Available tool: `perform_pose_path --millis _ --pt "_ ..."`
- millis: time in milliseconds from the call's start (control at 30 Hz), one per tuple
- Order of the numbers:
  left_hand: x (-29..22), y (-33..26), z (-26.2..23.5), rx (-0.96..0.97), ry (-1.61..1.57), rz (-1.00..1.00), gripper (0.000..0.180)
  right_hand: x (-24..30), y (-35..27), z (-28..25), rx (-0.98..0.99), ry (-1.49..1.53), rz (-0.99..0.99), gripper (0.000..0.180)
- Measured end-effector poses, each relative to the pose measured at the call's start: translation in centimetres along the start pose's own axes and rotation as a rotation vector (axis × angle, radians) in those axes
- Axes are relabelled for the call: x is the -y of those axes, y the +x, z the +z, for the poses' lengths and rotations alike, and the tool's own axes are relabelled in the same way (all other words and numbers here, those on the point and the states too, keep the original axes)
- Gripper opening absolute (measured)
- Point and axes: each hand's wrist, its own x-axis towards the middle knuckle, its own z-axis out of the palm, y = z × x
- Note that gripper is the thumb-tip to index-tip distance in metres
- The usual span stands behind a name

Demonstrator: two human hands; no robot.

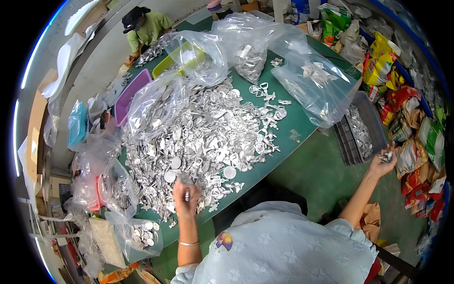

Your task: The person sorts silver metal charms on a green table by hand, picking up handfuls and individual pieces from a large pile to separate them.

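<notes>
A broad heap of small silver metal castings [208, 128] covers much of the green table [255, 174]. Some look like flat discs, others like openwork shapes or small figures. At the heap's near edge is my left hand [185, 201], its fingers bent round a silver metal piece [185, 179] whose shape is blurred. My right hand [378, 166] is stretched far out to the right, beside a grey plastic crate [373, 110] with similar castings inside. Fingers curled, it holds small silver metal pieces [387, 157]; their exact kind cannot be made out.
Clear plastic bags [314, 87] lie across the table's far side. A purple bin [134, 92] and a yellow-green bin [165, 64] stand beyond the heap. Across the table, a person in a green shirt [153, 29] bends over more castings. Colourful packages [380, 59] line the right side.
</notes>
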Motion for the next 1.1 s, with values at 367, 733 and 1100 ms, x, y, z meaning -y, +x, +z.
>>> perform_pose_path --millis 367,733,1100 --pt "7.6 2.2 11.8 0.16 -0.507 -0.537 0.022 -18.2 -13.2 17.4 1.228 -0.798 0.141 0.02" --pt "10.3 4.9 13.0 -0.098 -0.613 -0.595 0.032 -27.7 -15.4 20.6 1.729 -1.347 -0.087 0.031" --pt "9.4 7.6 13.5 -0.06 -0.764 -0.493 0.044 -21.6 -17.8 21.4 1.419 -0.666 0.916 0.02"
